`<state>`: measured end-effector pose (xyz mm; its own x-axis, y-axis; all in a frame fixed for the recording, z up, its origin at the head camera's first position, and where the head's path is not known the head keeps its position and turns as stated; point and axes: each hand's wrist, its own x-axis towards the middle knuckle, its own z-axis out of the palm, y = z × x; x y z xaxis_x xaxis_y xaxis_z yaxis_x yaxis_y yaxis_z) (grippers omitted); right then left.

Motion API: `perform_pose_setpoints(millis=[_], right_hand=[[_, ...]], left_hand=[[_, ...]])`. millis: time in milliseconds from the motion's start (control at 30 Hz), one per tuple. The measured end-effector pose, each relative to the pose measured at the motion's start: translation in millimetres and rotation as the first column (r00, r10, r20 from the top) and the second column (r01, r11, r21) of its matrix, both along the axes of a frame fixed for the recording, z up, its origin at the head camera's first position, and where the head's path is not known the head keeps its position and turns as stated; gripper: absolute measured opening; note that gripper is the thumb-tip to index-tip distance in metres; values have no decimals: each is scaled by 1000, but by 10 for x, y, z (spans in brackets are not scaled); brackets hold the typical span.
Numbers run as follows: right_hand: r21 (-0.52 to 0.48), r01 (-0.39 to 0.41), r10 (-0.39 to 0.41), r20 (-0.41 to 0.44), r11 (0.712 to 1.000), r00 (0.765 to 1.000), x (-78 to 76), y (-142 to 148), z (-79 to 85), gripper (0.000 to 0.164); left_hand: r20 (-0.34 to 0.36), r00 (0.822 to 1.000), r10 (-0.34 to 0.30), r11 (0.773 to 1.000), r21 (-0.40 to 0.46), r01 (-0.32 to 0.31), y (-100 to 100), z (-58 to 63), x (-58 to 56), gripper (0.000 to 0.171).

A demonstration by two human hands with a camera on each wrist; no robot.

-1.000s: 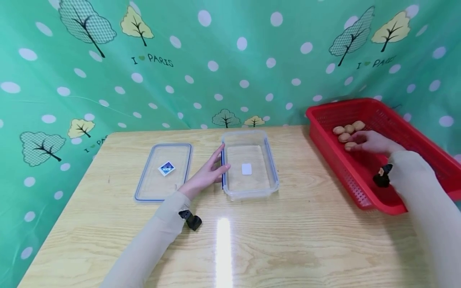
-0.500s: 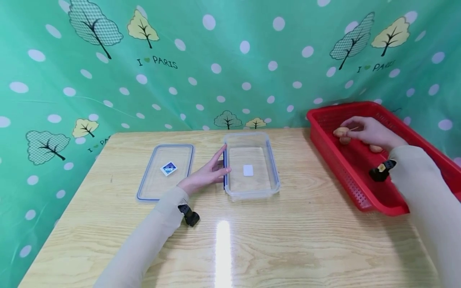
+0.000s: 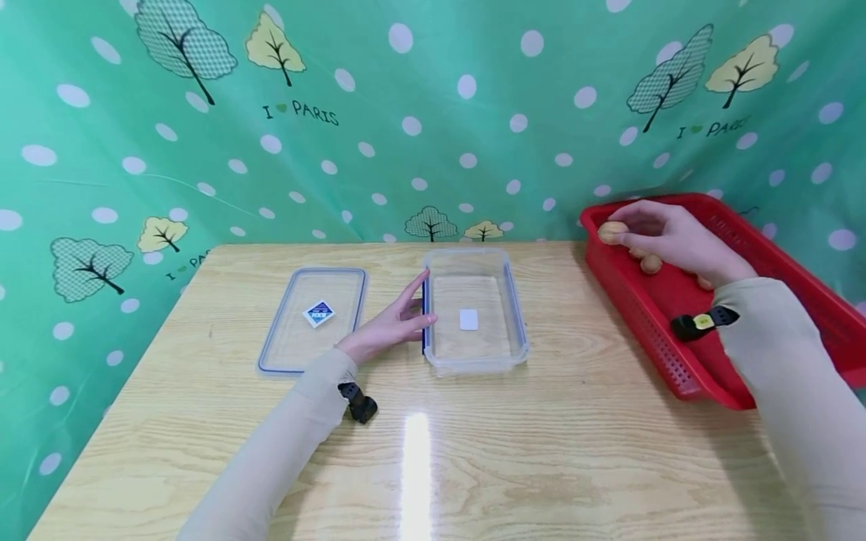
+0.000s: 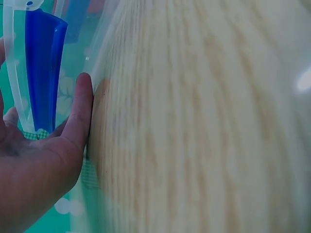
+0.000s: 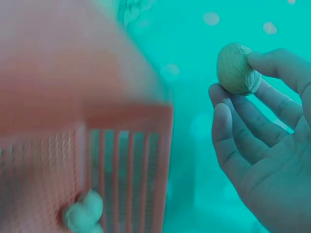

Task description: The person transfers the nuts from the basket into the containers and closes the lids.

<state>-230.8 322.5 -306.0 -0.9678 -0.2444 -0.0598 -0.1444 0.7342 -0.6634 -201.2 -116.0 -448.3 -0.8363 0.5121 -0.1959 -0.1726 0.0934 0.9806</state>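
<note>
My right hand (image 3: 676, 233) pinches a walnut (image 3: 611, 233) between thumb and fingertips, over the left rim of the red basket (image 3: 619, 308). In the right wrist view the walnut (image 5: 237, 69) shows a pale, ridged shell. Several other walnuts (image 3: 651, 263) lie in the basket, partly hidden under that hand. On the table's middle stands a lidless clear plastic food container (image 3: 467, 289). My left hand (image 3: 389, 327) touches its left side, fingers spread, the thumb at the rim. A blue latch (image 4: 44, 73) on that side shows in the left wrist view.
A clear lid (image 3: 331, 289) with a blue seal and a diamond sticker lies left of the container. Behind the wooden table (image 3: 541, 451) hangs a green dotted curtain (image 3: 440, 98). The basket's raised walls stand along the right side.
My right hand has lifted a walnut from the group in the basket and carried it left and up to the rim. The left hand stays against the container.
</note>
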Motion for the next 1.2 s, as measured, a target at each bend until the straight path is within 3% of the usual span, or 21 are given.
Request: perform_pose_setpoints(millis=[167, 267, 333, 500, 600, 667, 767, 833, 900, 1067, 1200], right_hand=[[10, -71, 71, -62, 997, 996, 73, -283, 16, 55], [-34, -150, 146, -110, 988, 983, 117, -441, -7, 46], [-55, -198, 190, -128, 979, 973, 141, -524, -32, 40], [-82, -247, 235, -134, 965, 963, 172, -626, -117, 33], [-99, -247, 234, -124, 964, 964, 185, -641, -177, 33], [-108, -247, 235, -110, 963, 966, 192, -640, -216, 34], [-122, -249, 240, -86, 961, 967, 198, -629, -270, 35], [-126, -249, 241, -74, 960, 968, 195, -620, -296, 36], [-129, -245, 237, -69, 961, 969, 189, -617, -316, 35], [-135, -250, 243, -68, 959, 968, 179, -633, -344, 35], [-146, -265, 258, -67, 953, 964, 180, -672, -354, 36]], left_hand=[[-37, 999, -10, 999, -39, 9, 16, 44, 16, 83], [-92, 996, -7, 994, -108, -3, 9, 64, 18, 84], [-160, 987, -17, 981, -194, -14, 0, 83, 20, 84], [-304, 949, -79, 921, -387, -48, -17, 135, 18, 84], [-327, 940, -93, 907, -417, -55, -13, 143, 11, 83], [-328, 941, -89, 915, -400, -53, -7, 137, 12, 83], [-257, 965, -47, 957, -289, -31, 15, 109, 23, 83], [-162, 987, -1, 984, -175, -28, 39, 93, 32, 84], [-48, 998, 44, 997, -57, -47, 65, 77, 36, 85], [136, 985, 102, 987, 112, -118, 98, 68, 34, 87], [193, 976, 97, 974, 184, -133, 100, 68, 34, 86]])
